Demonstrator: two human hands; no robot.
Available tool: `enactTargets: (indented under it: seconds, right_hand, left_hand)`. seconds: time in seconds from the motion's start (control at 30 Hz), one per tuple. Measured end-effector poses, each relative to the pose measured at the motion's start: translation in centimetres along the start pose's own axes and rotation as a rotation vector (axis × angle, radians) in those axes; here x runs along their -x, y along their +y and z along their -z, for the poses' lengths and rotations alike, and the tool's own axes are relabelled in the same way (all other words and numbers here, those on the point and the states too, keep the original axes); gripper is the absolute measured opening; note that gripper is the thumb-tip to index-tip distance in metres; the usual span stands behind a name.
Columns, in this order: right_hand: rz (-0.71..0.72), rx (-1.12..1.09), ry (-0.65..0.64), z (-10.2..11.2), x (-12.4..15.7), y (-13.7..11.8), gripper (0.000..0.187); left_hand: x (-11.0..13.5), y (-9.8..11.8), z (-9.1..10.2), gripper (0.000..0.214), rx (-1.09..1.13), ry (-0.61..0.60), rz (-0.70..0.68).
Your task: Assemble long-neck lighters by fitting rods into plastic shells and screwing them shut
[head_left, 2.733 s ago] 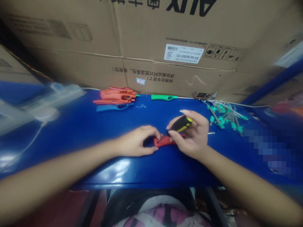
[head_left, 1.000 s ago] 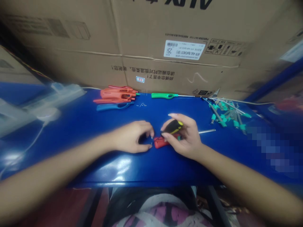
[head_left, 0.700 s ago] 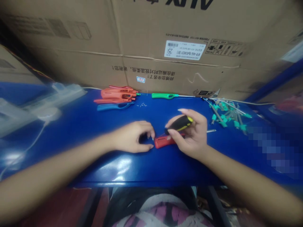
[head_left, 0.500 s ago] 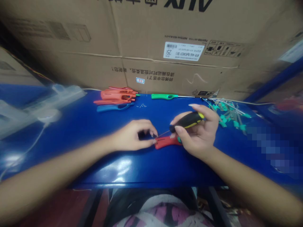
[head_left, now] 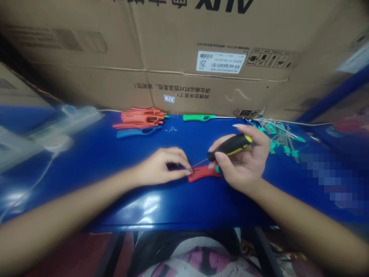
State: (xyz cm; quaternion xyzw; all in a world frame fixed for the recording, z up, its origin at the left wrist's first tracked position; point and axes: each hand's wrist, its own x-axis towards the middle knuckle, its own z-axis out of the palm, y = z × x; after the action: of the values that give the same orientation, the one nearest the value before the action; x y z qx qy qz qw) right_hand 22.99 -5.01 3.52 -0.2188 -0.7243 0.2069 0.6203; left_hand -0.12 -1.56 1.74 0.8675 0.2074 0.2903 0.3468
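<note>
My right hand (head_left: 245, 161) is closed round a black and yellow screwdriver (head_left: 230, 145), whose thin shaft points left and down toward my left fingertips. Under that hand a red plastic handle (head_left: 201, 173) lies on the blue table (head_left: 100, 154), with a green piece at its right end. My left hand (head_left: 161, 169) rests on the table just left of the red handle, thumb and fingers pinched together at the screwdriver's tip. What they pinch is too small to make out.
A stack of orange handles (head_left: 141, 116) with a blue one (head_left: 135, 132) lies at the back left. A green lighter-like tool (head_left: 201, 117) lies by the large cardboard box (head_left: 184, 57). Several teal-tipped metal rods (head_left: 281, 136) are heaped at the right. Tiny screws (head_left: 171, 130) lie loose.
My right hand has lifted the screwdriver and drawn it up to the right, baring its shaft. My left fingers have closed into a pinch at the tip.
</note>
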Motion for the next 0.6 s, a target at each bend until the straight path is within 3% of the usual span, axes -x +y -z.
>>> enactTargets:
  seconds: [0.6]
  right_hand:
    - [0.029, 0.008, -0.036, 0.20, -0.05, -0.08, 0.053]
  left_hand:
    - [0.02, -0.07, -0.07, 0.012, -0.005, -0.036, -0.022]
